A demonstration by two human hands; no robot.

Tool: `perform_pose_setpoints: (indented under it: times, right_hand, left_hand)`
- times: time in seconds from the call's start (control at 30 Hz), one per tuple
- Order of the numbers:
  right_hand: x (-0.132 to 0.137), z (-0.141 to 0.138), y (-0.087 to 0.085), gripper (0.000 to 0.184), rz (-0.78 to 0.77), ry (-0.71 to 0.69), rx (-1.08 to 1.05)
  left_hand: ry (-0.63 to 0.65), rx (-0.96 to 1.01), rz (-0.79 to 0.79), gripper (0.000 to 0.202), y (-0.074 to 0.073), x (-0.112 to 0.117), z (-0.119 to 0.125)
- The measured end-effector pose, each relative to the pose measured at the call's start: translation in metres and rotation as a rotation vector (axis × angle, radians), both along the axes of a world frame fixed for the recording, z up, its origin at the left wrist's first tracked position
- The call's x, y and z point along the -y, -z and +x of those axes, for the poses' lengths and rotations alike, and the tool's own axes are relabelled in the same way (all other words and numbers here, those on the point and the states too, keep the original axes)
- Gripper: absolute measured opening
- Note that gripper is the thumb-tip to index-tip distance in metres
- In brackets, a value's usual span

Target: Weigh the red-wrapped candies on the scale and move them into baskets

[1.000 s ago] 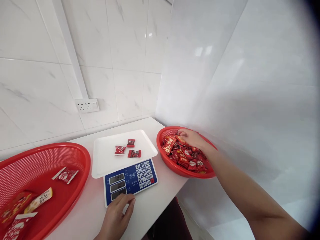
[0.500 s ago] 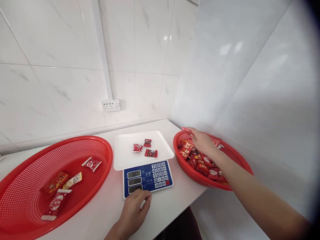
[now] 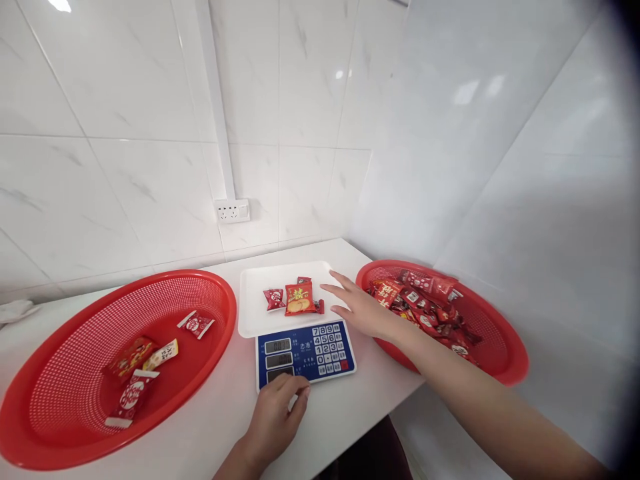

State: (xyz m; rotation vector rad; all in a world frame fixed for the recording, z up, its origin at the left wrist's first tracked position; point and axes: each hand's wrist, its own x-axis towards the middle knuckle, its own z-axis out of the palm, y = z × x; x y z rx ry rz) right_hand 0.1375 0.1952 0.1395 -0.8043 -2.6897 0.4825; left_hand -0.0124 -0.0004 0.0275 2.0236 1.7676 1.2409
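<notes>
On the white pan (image 3: 255,319) of a digital scale (image 3: 324,363), a red packet with a round biscuit pictured on it (image 3: 299,300) lies partly over small red wrapped sweets (image 3: 275,299). My right hand (image 3: 357,305) is at the pan's right edge, fingers spread and holding nothing, just right of the packet. At the scale's front edge rests my left hand (image 3: 280,413), its fingers loosely curled in and nothing seen in them. It covers part of the lowest display. Behind my right arm, a red basket (image 3: 517,357) holds a heap of red-wrapped snacks (image 3: 430,313).
A larger red basket (image 3: 200,393) on the left holds several wrapped snacks (image 3: 134,397). Everything stands on a white table (image 3: 350,407) against a tiled wall, with a socket (image 3: 233,211) low on it. A white cloth-like thing (image 3: 17,311) lies far left.
My right hand has moved left from above the right basket to the pan, letting go of a red packet, which now lies among the sweets. My left hand stays at the scale's front.
</notes>
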Motion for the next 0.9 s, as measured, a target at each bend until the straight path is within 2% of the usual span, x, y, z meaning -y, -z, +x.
perform_pose_setpoints:
  times: [0.13,0.23,0.33,0.43,0.63,0.8,0.9]
  right_hand:
    - [0.003,0.060,-0.004,0.048,-0.023,0.219,0.095]
    - [0.009,0.103,0.005,0.049,-0.106,0.325,0.158]
    - [0.021,0.128,0.019,0.054,-0.206,0.377,0.202]
    - [0.035,0.133,0.032,0.056,-0.237,0.411,0.207]
    - [0.040,0.128,0.047,0.051,-0.152,0.506,0.226]
    - [0.039,0.130,0.052,0.050,-0.124,0.504,0.220]
    - [0.040,0.130,0.048,0.049,-0.148,0.507,0.201]
  left_hand:
    - [0.037,-0.048,0.020,0.018,-0.003,0.002,0.004]
    - [0.050,-0.053,0.027,0.018,-0.003,0.002,0.006]
    - [0.070,-0.044,0.016,0.018,-0.004,0.002,0.006]
    - [0.120,-0.031,-0.038,0.016,-0.004,0.002,0.008]
    - [0.186,-0.055,-0.138,0.019,-0.005,0.003,0.010]
    - [0.165,-0.018,-0.139,0.019,-0.004,0.002,0.008]
    - [0.162,-0.017,-0.131,0.017,-0.005,0.002,0.008]
